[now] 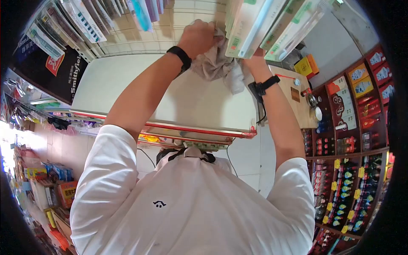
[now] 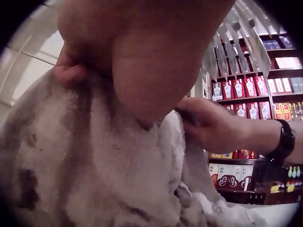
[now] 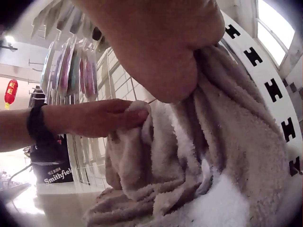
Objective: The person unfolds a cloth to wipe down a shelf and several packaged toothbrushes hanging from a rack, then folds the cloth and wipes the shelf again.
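Observation:
A greyish, stained cloth (image 1: 212, 63) hangs bunched over the back of a white shelf (image 1: 199, 102). My left hand (image 1: 198, 38) grips its upper left part, close to the wire grid; in the right wrist view the left thumb pinches the cloth (image 3: 156, 161). My right hand (image 1: 256, 61), partly hidden behind hanging packages in the head view, holds the cloth's other side. In the left wrist view the left hand (image 2: 142, 61) looms large above the cloth (image 2: 94, 156), with the right hand (image 2: 213, 125) beyond it.
Packaged toothbrushes (image 1: 255, 29) hang low over my right hand, and more packages (image 1: 80, 21) hang at the upper left. A black Smithfield panel (image 1: 46, 68) stands left of the shelf. On the right are a wooden counter (image 1: 289, 100) and bottle shelves (image 1: 340, 187).

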Demonstrator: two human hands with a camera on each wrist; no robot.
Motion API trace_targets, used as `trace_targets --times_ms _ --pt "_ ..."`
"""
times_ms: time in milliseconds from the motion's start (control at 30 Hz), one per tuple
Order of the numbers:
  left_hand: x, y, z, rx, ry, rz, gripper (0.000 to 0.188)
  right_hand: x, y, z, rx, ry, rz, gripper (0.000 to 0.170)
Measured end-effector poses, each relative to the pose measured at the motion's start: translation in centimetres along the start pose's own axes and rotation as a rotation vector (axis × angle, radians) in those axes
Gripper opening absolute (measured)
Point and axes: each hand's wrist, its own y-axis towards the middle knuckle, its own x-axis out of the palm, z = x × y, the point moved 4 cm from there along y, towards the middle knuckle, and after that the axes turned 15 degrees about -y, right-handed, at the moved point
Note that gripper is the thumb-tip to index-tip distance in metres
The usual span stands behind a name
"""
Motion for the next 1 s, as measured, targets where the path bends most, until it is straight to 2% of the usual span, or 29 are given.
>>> trace_targets --times_ms 67,100,200,233,267,333,400,467,533,567,600,667,700,800,833,867,900,933,967,1000 --pt "-0.5 0.5 -0.3 0.002 0.012 -0.071 0.044 0.2 0.1 0.4 -0.054 -0.309 0.002 0.043" --pt "-0.4 0.5 -0.3 0.011 0.014 -0.066 0.044 -0.2 0.0 0.4 -0.050 -0.314 0.009 0.043" --pt "0.3 -0.1 -1.2 -0.031 0.027 -0.012 0.038 -1.2 0.3 1.0 0.171 0.104 0.165 0.039" --pt "0.6 -0.6 -1.4 0.028 0.008 0.091 0.034 -2.0 0.5 0.6 0.120 0.081 0.410 0.034" --pt "0.9 -1.1 -1.8 0.089 -0.012 0.190 0.031 -2.3 0.3 0.6 0.119 0.087 0.409 0.034" --pt "0.5 -1.8 -1.7 0.107 -0.038 0.191 0.032 -2.4 -0.9 1.1 0.048 -0.131 0.218 0.031" --pt "0.0 -2.8 -1.5 0.112 -0.064 0.203 0.034 -2.6 -1.7 1.4 0.038 -0.169 0.262 0.028" --pt "0.0 -3.5 -1.3 0.055 -0.028 0.113 0.037 -2.6 -2.0 1.2 0.019 -0.249 0.365 0.022" --pt "-0.1 -4.4 -1.4 0.049 -0.114 0.175 0.039 -2.3 -2.5 1.7 0.218 0.071 0.386 0.017" --pt "-0.2 -4.7 -1.6 0.060 -0.206 0.224 0.041 0.3 -3.2 3.6 0.288 0.212 0.383 0.024" --pt "-0.4 -5.0 -1.9 0.052 -0.201 0.227 0.041 0.4 -2.9 2.9 0.281 0.219 0.380 0.024" --pt "-1.0 -5.8 -2.7 0.005 -0.383 0.284 0.037 1.5 -3.7 2.2 0.450 0.632 0.306 0.033" --pt "-1.7 -6.3 -2.9 0.004 -0.383 0.278 0.037 1.4 -3.9 1.3 0.457 0.634 0.304 0.033" --pt "-4.0 -6.5 -4.0 -0.033 -0.485 0.308 0.033 1.0 -2.9 -1.8 0.179 -0.016 0.097 0.038" --pt "-4.7 -6.3 -4.3 0.029 -0.463 0.398 0.033 1.8 -2.8 -1.8 0.182 -0.018 0.097 0.038" --pt "-5.4 -6.3 -4.4 0.090 -0.440 0.489 0.033 3.0 -2.6 -2.2 0.074 -0.174 0.117 0.043" --pt "-5.1 -6.3 -4.6 0.091 -0.440 0.489 0.033 4.4 -2.5 -2.6 -0.036 -0.330 0.137 0.049" --pt "-4.2 -6.1 -4.9 0.062 -0.360 0.420 0.040 3.1 -1.4 -5.0 -0.147 -0.486 0.158 0.054" --pt "-3.3 -5.9 -5.1 0.033 -0.279 0.351 0.046 0.4 -0.5 -6.2 -0.115 -0.062 0.394 0.053" --pt "-2.6 -6.0 -5.1 0.034 -0.278 0.355 0.046 -0.5 -0.2 -7.0 -0.118 -0.063 0.396 0.053"
